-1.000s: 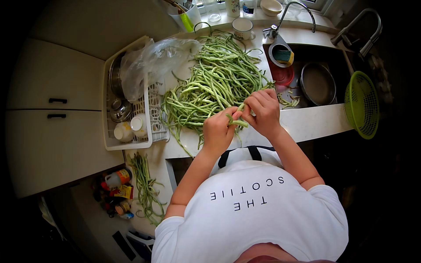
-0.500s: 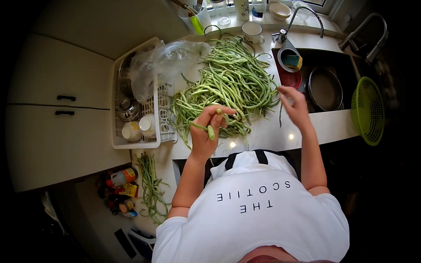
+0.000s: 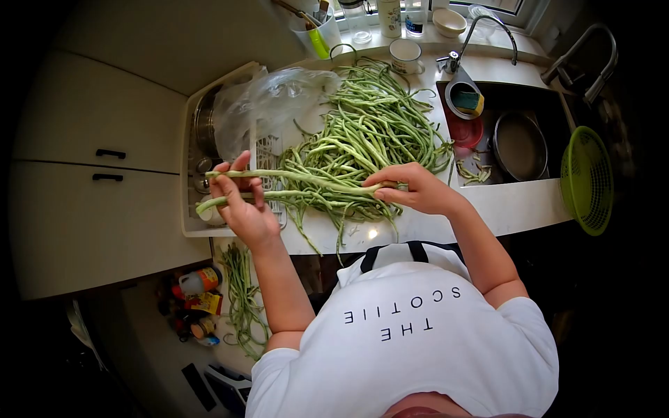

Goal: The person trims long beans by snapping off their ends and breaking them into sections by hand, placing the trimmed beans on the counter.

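My left hand is closed on long beans, whose ends stick out past the fingers over the dish rack. One bean stretches across to my right hand, which pinches it near its other end. Behind both hands a large heap of green long beans is spread over the counter, some hanging at its front edge. Short bean pieces lie at the left side of the sink.
A white dish rack with a clear plastic bag stands on the left. On the right are the sink with a metal pan, a faucet and a green colander. More long beans lie lower left, beside bottles.
My left hand has moved left, over the dish rack. My right hand has come left from the sink edge to the heap and now grips a bean, stretched between both hands.
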Motion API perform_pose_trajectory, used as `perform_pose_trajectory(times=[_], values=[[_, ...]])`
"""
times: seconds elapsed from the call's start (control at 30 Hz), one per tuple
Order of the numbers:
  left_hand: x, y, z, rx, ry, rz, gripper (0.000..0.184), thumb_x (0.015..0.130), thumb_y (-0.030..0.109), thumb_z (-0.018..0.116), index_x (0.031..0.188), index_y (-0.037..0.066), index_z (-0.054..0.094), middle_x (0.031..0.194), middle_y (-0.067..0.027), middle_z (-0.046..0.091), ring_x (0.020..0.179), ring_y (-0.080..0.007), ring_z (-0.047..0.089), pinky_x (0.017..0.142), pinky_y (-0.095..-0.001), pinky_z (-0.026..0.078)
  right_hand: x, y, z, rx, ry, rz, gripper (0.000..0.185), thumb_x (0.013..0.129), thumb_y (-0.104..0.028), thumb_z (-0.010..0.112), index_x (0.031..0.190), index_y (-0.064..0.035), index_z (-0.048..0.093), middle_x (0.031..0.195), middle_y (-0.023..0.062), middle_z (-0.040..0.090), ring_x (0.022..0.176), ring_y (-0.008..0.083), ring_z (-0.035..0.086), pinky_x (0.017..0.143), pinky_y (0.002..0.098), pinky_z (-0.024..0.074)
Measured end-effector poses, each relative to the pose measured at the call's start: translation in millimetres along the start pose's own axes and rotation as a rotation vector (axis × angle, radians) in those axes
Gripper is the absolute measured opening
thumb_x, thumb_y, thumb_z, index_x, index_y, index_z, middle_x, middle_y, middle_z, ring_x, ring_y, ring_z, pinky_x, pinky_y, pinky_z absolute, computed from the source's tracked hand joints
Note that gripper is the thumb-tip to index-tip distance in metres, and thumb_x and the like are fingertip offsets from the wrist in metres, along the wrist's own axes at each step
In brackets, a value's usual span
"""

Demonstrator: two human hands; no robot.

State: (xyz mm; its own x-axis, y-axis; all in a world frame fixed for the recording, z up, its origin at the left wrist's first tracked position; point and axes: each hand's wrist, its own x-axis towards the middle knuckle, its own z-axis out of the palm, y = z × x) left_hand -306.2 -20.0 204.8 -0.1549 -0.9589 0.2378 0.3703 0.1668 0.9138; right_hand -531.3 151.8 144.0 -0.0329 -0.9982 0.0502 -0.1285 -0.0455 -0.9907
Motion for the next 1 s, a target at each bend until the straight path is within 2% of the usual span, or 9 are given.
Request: perform_pose_trajectory(times=[0.03,0.23,0.47,0.53,0.57,0.67,0.77,0.8,1.0], values=[[2.4,2.4,-5.6,-0.057,0.018,0.018,0.025,0.107,0.029,0.041,0.116,0.008,0.053,0.115,-0.0154,0.068,0.069,-0.0072,0.053,0.046,-0.0163,0.034,-1.8,-0.5,-0.8,-0.051,0.040,-0.086,0.025,0.094,-0.016,0.066,0.114,-0.0032,0.068,0.082,0.0055,0.068,0.070,0.0109,0.058,0.064,0.0281,0.0465],[9.0,7.7,-24.5,-0.272,-0.013,0.057,0.026,0.107,0.030,0.040,0.118,0.012,0.055,0.119,-0.0114,0.066,0.075,-0.0083,0.052,0.049,-0.0185,0.037,-12.1,-10.0,-9.4,-0.085,0.080,-0.157,0.020,0.091,-0.009,0.066,0.111,-0.0032,0.069,0.092,0.0070,0.069,0.078,0.0151,0.062,0.068,0.0285,0.0472],[3.8,15.1,-19.8,-0.510,-0.218,0.048,0.023,0.107,0.025,0.041,0.119,0.012,0.055,0.116,-0.0078,0.064,0.078,-0.0112,0.051,0.048,-0.0199,0.037,-14.0,-9.0,-4.0,-0.076,0.074,-0.153,0.016,0.094,-0.010,0.064,0.107,-0.0017,0.069,0.094,0.0069,0.068,0.082,0.0161,0.062,0.072,0.0295,0.0481],[1.8,20.5,-16.1,-0.534,-0.247,0.051,0.022,0.107,0.025,0.041,0.119,0.012,0.055,0.114,-0.0071,0.063,0.078,-0.0115,0.050,0.048,-0.0202,0.037,-12.1,-1.5,1.1,0.048,0.084,-0.132,0.028,0.101,-0.022,0.053,0.110,-0.0007,0.069,0.097,0.0065,0.070,0.084,0.0158,0.062,0.078,0.0293,0.0486],[1.2,22.4,-14.3,-0.554,-0.265,0.054,0.022,0.107,0.024,0.042,0.119,0.012,0.055,0.113,-0.0066,0.063,0.078,-0.0115,0.050,0.049,-0.0204,0.037,-10.7,-1.8,2.9,0.051,0.081,-0.133,0.028,0.101,-0.022,0.053,0.110,-0.0007,0.069,0.097,0.0065,0.070,0.084,0.0158,0.062,0.078,0.0293,0.0486],[-0.7,25.0,-11.0,-0.582,-0.306,0.058,0.021,0.107,0.024,0.042,0.119,0.012,0.054,0.111,-0.0061,0.062,0.078,-0.0115,0.049,0.049,-0.0207,0.037,-7.0,-5.8,15.7,0.536,-0.149,0.140,0.053,0.105,-0.038,0.036,0.118,0.0036,0.065,0.101,0.0099,0.072,0.089,0.0161,0.064,0.083,0.0286,0.0493],[-0.1,24.1,-10.9,-0.545,-0.331,0.086,0.021,0.106,0.024,0.042,0.119,0.012,0.054,0.112,-0.0064,0.062,0.079,-0.0110,0.050,0.049,-0.0207,0.038,-6.7,-15.3,23.3,0.652,-0.287,0.206,0.054,0.103,-0.041,0.040,0.121,0.0040,0.063,0.101,0.0112,0.072,0.088,0.0158,0.065,0.082,0.0286,0.0500],[-0.1,24.1,-11.7,-0.498,-0.331,0.114,0.021,0.106,0.025,0.043,0.120,0.013,0.055,0.113,-0.0067,0.062,0.079,-0.0106,0.050,0.050,-0.0205,0.038,-6.1,-13.2,23.9,0.669,-0.325,0.211,0.048,0.100,-0.037,0.052,0.124,0.0037,0.061,0.098,0.0106,0.072,0.087,0.0140,0.066,0.080,0.0274,0.0505],[-8.5,31.1,-0.7,-0.144,-0.117,0.210,0.024,0.106,0.028,0.045,0.120,0.011,0.054,0.104,-0.0106,0.066,0.067,-0.0084,0.050,0.048,-0.0198,0.036,-5.4,-14.6,33.8,0.665,-0.289,0.255,0.036,0.097,-0.022,0.061,0.123,0.0035,0.062,0.089,0.0056,0.070,0.085,0.0105,0.065,0.076,0.0268,0.0510]])
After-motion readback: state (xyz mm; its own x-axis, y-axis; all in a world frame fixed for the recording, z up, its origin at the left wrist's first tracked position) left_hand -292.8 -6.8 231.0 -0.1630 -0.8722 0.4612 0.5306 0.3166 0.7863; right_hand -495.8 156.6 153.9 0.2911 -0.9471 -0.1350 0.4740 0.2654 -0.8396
